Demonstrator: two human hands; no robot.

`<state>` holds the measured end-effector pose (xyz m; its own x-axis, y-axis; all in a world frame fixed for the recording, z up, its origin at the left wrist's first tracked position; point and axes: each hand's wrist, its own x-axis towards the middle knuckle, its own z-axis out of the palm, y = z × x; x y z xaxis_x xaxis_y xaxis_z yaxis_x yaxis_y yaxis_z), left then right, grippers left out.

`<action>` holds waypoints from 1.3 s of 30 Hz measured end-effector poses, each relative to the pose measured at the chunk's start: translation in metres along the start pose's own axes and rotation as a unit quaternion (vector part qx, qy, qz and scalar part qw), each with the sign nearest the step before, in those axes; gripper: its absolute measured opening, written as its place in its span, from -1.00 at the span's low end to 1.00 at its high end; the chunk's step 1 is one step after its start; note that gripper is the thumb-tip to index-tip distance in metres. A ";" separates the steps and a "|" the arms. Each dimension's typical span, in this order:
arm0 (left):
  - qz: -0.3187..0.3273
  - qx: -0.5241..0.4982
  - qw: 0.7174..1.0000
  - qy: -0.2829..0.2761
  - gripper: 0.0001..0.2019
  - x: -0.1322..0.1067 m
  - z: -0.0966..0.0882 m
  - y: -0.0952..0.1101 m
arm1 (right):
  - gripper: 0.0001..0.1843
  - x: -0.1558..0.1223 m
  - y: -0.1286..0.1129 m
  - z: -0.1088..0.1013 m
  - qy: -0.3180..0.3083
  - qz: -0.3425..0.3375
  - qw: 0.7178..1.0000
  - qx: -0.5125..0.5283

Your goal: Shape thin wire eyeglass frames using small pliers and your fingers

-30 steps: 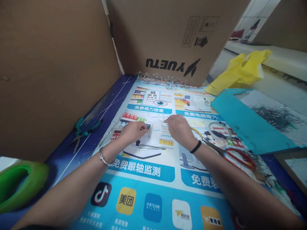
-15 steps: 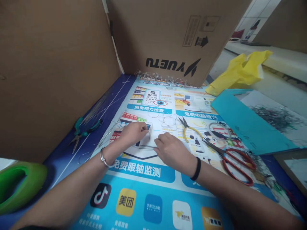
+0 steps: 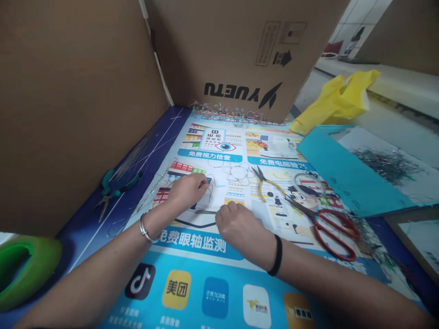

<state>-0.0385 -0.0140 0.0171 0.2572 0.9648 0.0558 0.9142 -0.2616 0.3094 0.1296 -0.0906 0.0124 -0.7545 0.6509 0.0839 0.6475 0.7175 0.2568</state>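
Observation:
My left hand [image 3: 188, 188] rests on the printed poster [image 3: 212, 292] with its fingers pinched on a thin bent wire piece [image 3: 209, 192]. My right hand [image 3: 236, 226] lies closed just right of it and nearer me, its fingertips at a small bundle of straight wires [image 3: 205, 212] on the poster. Beyond the hands lie several wire loops [image 3: 238, 170]. Yellow-handled pliers [image 3: 262, 183] lie to the right of the loops.
Red-handled scissors [image 3: 329, 226] lie at the right. Teal pliers [image 3: 111, 187] lie at the left beside a cardboard wall [image 3: 68, 100]. A cardboard box [image 3: 240, 50] stands at the back. A teal sheet [image 3: 343, 176], a yellow bag [image 3: 334, 103] and a green object [image 3: 20, 269] are nearby.
My right hand came back from the wire loops toward me and closed over the straight wires. The yellow pliers it had covered now show. My left hand stayed put.

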 end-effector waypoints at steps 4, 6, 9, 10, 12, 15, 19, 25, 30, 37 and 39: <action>0.041 -0.002 0.999 0.022 -0.80 -0.006 -0.001 0.007 | -0.82 0.000 0.000 -0.004 -0.015 0.003 1.000 -0.009; 0.077 -0.009 0.997 0.001 -0.80 -0.010 0.000 0.012 | -0.81 0.000 0.000 -0.005 -0.023 0.005 1.000 -0.013; 0.127 -0.010 0.991 -0.043 -0.79 -0.015 0.002 0.018 | -0.81 0.000 0.001 -0.004 -0.027 0.010 0.999 -0.017; 0.138 -0.009 0.989 -0.052 -0.78 -0.016 0.002 0.019 | -0.81 0.000 0.002 -0.004 -0.027 0.009 0.999 -0.016; 0.151 -0.010 0.987 -0.063 -0.77 -0.017 0.002 0.020 | -0.82 0.000 0.004 -0.004 -0.028 0.005 1.000 -0.013; 0.158 -0.034 0.984 -0.075 -0.77 -0.017 0.001 0.021 | -0.83 0.000 0.007 -0.006 -0.037 0.000 0.999 -0.005; 0.167 -0.050 0.979 -0.104 -0.78 -0.017 -0.002 0.022 | -0.82 0.001 0.009 -0.008 -0.055 0.007 0.998 0.001; 0.222 -0.027 0.967 -0.126 -0.80 -0.019 -0.004 0.022 | -0.81 -0.001 0.011 -0.006 -0.039 -0.013 0.999 -0.002; 0.241 -0.025 0.959 -0.148 -0.79 -0.021 -0.010 0.024 | -0.84 -0.001 0.014 -0.013 -0.052 -0.013 0.999 0.010; 0.231 0.011 0.956 -0.183 -0.73 -0.024 -0.017 0.027 | -0.86 -0.002 0.020 -0.021 -0.053 -0.006 0.999 0.008; 0.242 0.031 0.955 -0.169 -0.73 -0.024 -0.015 0.026 | -0.87 -0.002 0.021 -0.021 -0.042 -0.006 0.999 0.008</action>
<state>-0.0253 -0.0434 0.0385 0.7316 0.6681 -0.1353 0.6763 -0.6865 0.2672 0.1428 -0.0819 0.0381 -0.7511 0.6602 0.0004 0.6407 0.7288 0.2415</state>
